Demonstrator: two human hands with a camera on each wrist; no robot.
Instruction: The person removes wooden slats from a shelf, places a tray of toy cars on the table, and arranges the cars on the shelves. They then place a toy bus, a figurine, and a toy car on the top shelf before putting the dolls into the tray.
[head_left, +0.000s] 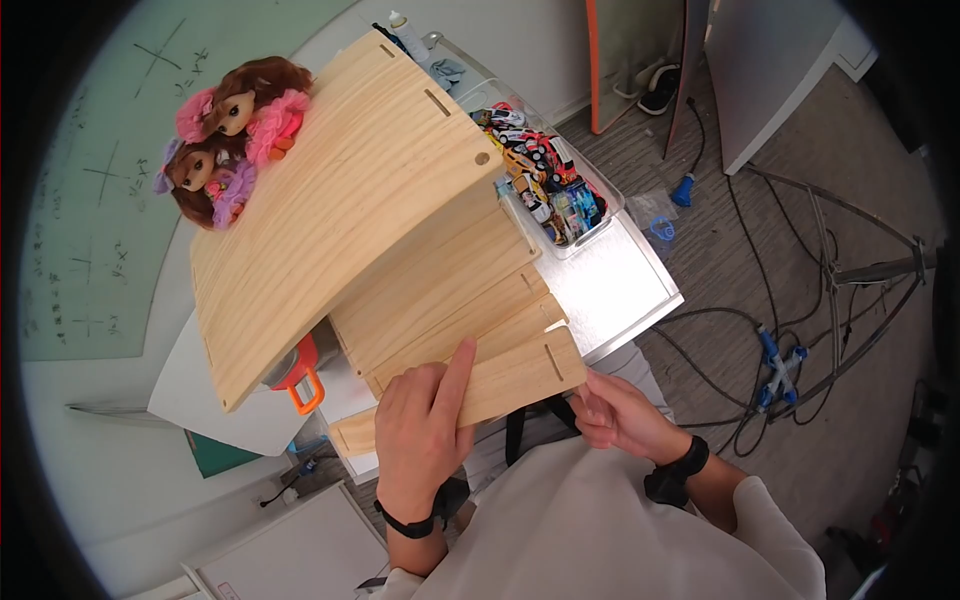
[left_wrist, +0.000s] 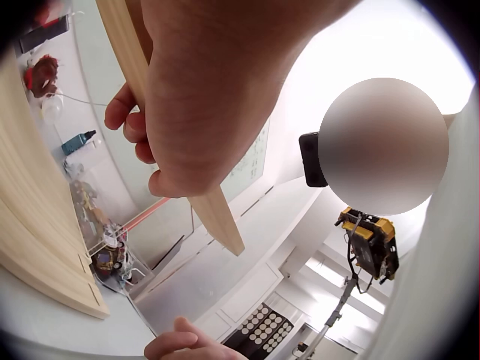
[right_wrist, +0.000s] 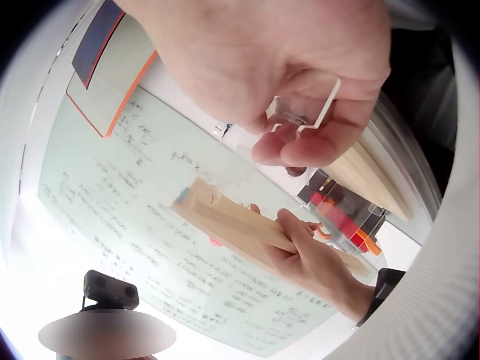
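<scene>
A narrow light wooden board [head_left: 520, 375] with a slot near its right end is gripped by my left hand [head_left: 420, 425], fingers over its top. In the left wrist view, that hand [left_wrist: 210, 97] curls round the board [left_wrist: 217, 225]. Just off the board's right end, my right hand [head_left: 630, 420] pinches a small clear piece with a thin, pale bent edge [right_wrist: 322, 109], visible in the right wrist view between curled fingers. More slotted wooden panels [head_left: 450, 290] lie behind the board, under a large curved wooden panel [head_left: 350, 190].
Two dolls [head_left: 235, 120] rest on the curved panel's upper left. A clear bin [head_left: 610, 205] of toy cars stands at the table's back right. An orange-handled red container [head_left: 298, 370] is below the curved panel. Cables [head_left: 735, 315] and a tripod [head_left: 880, 270] occupy the floor at right.
</scene>
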